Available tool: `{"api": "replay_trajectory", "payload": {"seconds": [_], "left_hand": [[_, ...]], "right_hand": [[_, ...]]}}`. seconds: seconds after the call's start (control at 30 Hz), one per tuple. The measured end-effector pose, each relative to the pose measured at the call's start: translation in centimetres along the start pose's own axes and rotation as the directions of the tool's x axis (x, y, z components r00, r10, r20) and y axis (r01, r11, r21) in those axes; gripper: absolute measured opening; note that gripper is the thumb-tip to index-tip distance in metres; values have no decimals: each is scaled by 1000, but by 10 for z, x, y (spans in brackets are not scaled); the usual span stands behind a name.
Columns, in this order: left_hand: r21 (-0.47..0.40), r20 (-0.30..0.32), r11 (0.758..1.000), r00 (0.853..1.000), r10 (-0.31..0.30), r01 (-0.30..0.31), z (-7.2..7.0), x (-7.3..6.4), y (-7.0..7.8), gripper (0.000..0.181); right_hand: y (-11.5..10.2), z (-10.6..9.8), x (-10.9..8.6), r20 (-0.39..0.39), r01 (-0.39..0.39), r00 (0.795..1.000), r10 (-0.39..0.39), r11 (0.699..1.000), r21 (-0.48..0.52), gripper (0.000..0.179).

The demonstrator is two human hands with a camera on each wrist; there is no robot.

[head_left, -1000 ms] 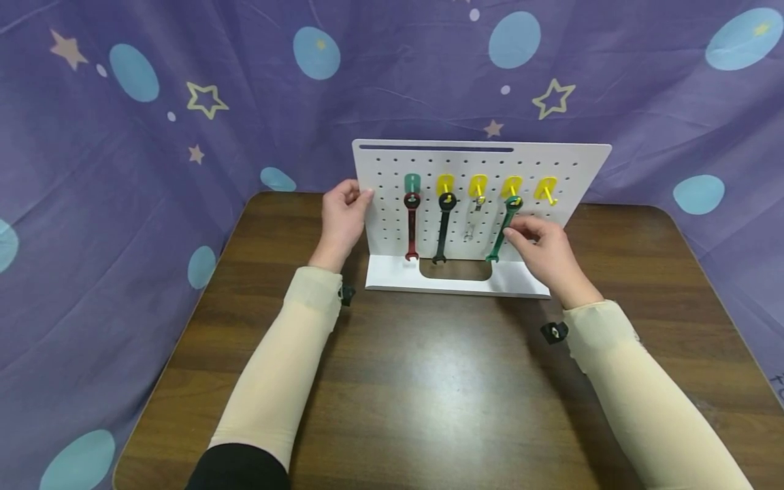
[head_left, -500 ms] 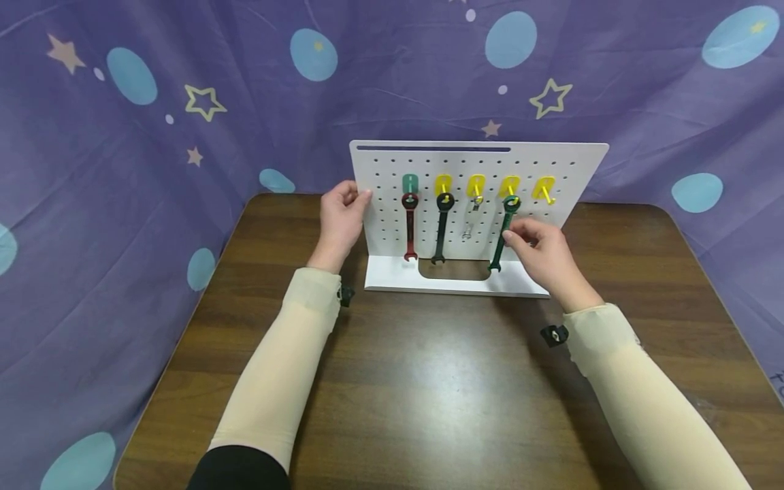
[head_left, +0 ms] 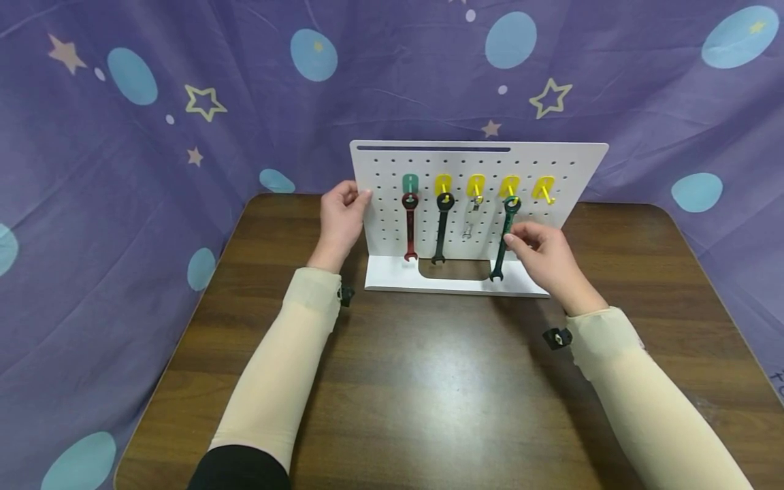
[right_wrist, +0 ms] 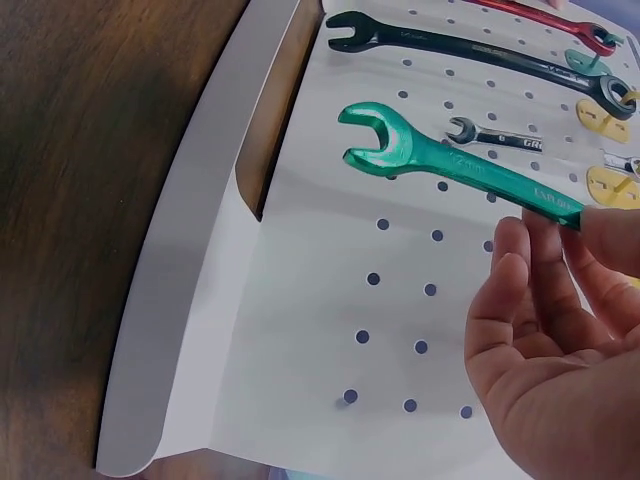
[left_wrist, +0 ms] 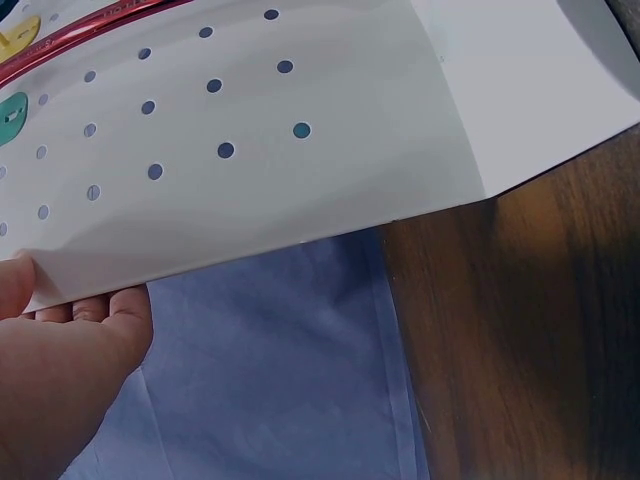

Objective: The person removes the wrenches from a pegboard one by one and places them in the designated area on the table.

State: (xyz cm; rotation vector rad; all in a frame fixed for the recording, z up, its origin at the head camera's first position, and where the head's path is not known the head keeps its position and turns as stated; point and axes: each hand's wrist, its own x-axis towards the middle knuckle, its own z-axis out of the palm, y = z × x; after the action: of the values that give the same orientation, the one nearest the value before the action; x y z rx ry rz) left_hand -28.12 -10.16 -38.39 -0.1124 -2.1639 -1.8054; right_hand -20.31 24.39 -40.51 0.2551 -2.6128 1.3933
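A white pegboard (head_left: 386, 173) stands upright on the table, and my left hand (head_left: 341, 221) grips its left edge between thumb and fingers. In the left wrist view that hand (left_wrist: 85, 350) has its thumb in front of the board and fingers behind. My right hand (head_left: 545, 255) pinches a green wrench (head_left: 505, 241) by its shaft. The wrench's ring end is at the fourth hook (head_left: 510, 185); its open end tilts out from the board. In the right wrist view the green wrench (right_wrist: 455, 163) points its open jaw leftward, its ring end hidden by the hand.
Left of the green wrench hang a red wrench (head_left: 410, 228), a black wrench (head_left: 442, 228) and a small silver wrench (head_left: 471, 218). A yellow hook (head_left: 544, 189) at the far right bears nothing. The brown table (head_left: 429, 381) extends before the board; a purple curtain (head_left: 392, 68) hangs behind.
The lower end of the green wrench has swung outward from the board and slightly down, with my right hand still pinching it. My left hand stays on the board's edge.
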Motion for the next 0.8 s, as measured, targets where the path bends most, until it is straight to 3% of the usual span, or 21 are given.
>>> {"api": "replay_trajectory", "payload": {"seconds": [0.8], "left_hand": [[10, -5, 1000, 1000, 5, -5, 1, 0, 1, 13]], "right_hand": [[-5, -4, -9, 26, -1, 1000, 0, 1000, 30, 23]]}}
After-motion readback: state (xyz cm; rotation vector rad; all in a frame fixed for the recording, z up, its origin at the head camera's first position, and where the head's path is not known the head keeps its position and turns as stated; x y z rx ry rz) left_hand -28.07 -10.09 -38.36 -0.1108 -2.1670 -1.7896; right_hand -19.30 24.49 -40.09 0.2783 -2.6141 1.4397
